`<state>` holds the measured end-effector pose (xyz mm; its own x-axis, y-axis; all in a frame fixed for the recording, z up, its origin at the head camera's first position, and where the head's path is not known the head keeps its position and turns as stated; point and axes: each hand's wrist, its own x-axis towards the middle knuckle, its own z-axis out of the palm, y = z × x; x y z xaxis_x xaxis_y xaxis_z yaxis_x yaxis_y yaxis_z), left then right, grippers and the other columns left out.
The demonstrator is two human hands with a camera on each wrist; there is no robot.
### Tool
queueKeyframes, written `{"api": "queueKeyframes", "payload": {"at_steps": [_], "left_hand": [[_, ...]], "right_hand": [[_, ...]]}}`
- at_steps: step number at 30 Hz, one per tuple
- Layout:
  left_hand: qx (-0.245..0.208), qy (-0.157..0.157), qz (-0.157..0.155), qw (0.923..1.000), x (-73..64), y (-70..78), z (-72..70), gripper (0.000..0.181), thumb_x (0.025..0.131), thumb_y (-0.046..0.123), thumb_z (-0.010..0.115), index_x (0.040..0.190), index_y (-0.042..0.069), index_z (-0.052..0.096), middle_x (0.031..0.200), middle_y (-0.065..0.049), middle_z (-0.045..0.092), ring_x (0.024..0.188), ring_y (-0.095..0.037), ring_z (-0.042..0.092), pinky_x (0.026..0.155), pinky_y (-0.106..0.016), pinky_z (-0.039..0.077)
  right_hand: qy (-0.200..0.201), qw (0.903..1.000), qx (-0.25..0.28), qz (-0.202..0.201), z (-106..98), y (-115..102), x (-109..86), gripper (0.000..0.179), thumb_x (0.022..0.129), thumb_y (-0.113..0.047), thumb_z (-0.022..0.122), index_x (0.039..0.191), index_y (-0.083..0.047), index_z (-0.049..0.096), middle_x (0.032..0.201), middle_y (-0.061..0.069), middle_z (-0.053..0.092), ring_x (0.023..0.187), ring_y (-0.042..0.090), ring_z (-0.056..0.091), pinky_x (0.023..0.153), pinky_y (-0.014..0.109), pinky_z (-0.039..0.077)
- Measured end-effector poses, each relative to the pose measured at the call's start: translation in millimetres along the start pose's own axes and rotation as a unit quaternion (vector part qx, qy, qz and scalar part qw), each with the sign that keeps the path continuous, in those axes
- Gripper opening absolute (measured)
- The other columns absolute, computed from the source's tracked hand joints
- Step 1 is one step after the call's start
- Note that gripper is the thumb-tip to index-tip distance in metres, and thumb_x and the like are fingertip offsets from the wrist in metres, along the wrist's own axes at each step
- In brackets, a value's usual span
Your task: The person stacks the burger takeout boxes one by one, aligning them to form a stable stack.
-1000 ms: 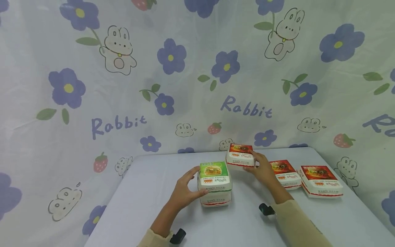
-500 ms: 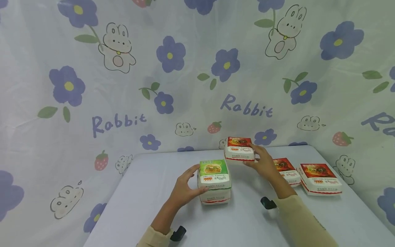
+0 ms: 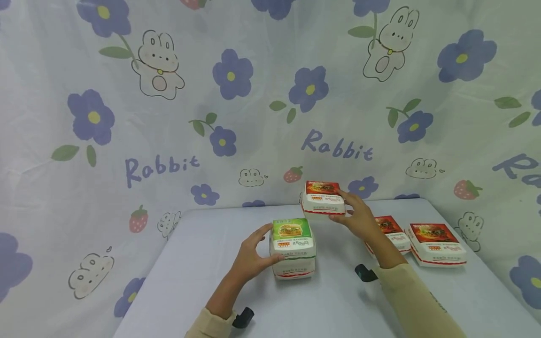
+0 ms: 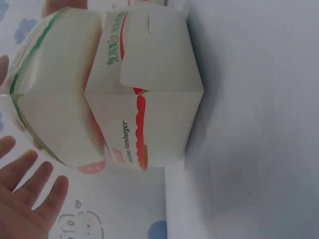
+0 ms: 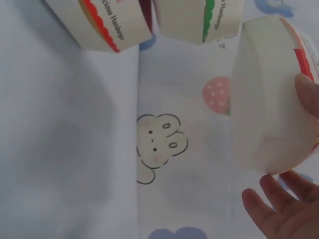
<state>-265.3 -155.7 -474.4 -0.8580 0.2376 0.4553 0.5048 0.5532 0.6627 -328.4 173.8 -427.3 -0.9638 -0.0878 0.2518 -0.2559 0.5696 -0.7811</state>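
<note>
In the head view, a green-topped burger box (image 3: 292, 237) sits on a white burger box with red trim (image 3: 293, 271). My left hand (image 3: 250, 258) is at the left side of this stack, thumb by the upper box's front face and fingers by its back left corner. In the left wrist view its fingers (image 4: 30, 174) are spread and straight, beside the upper box. My right hand (image 3: 359, 217) grips a red-topped burger box (image 3: 323, 197) by its right side, raised behind and right of the stack. Its thumb (image 5: 308, 93) presses that box in the right wrist view.
Two more red-topped burger boxes stand at the right of the white table (image 3: 203, 263): one (image 3: 390, 233) partly behind my right forearm, the other (image 3: 437, 244) beside it, further right. A rabbit-and-flower print curtain (image 3: 236, 117) hangs behind the table.
My right hand has lifted the red-topped box higher and shifted it slightly left. The left hand stays in place at the stack.
</note>
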Motion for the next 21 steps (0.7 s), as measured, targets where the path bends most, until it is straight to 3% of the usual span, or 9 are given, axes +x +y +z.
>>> {"api": "queueKeyframes", "payload": {"at_steps": [6,14,21], "left_hand": [[0.0,0.003,0.002,1.0,2.7,2.0,-1.2,0.089,0.072,0.058,0.078,0.145,0.019,0.047,0.145,0.004,0.047,0.133,-0.018,0.043,0.1,-0.045,0.046],[0.011,0.003,-0.018,0.9998,8.8,3.5,-2.3,0.083,0.077,0.058,0.075,0.146,0.025,0.045,0.147,0.004,0.046,0.126,-0.027,0.05,0.097,-0.052,0.046],[-0.005,0.002,-0.008,1.0,14.8,1.5,-1.1,0.082,0.08,0.057,0.073,0.148,0.022,0.042,0.149,0.003,0.044,0.131,-0.024,0.045,0.099,-0.051,0.044]], "right_hand": [[-0.006,0.9999,0.008,-0.002,2.7,-11.0,-3.6,0.09,0.076,-0.029,0.084,0.152,-0.032,0.035,0.152,0.01,0.033,0.135,0.037,0.035,0.101,0.053,0.042],[-0.008,0.999,0.015,-0.041,11.1,-18.6,-12.0,0.088,0.077,-0.028,0.084,0.151,-0.025,0.037,0.151,0.009,0.036,0.134,0.035,0.037,0.1,0.052,0.043],[-0.004,0.9976,0.035,-0.059,15.6,-27.5,-19.5,0.088,0.076,-0.032,0.085,0.15,-0.026,0.039,0.149,0.006,0.038,0.133,0.034,0.039,0.1,0.052,0.044]]}}
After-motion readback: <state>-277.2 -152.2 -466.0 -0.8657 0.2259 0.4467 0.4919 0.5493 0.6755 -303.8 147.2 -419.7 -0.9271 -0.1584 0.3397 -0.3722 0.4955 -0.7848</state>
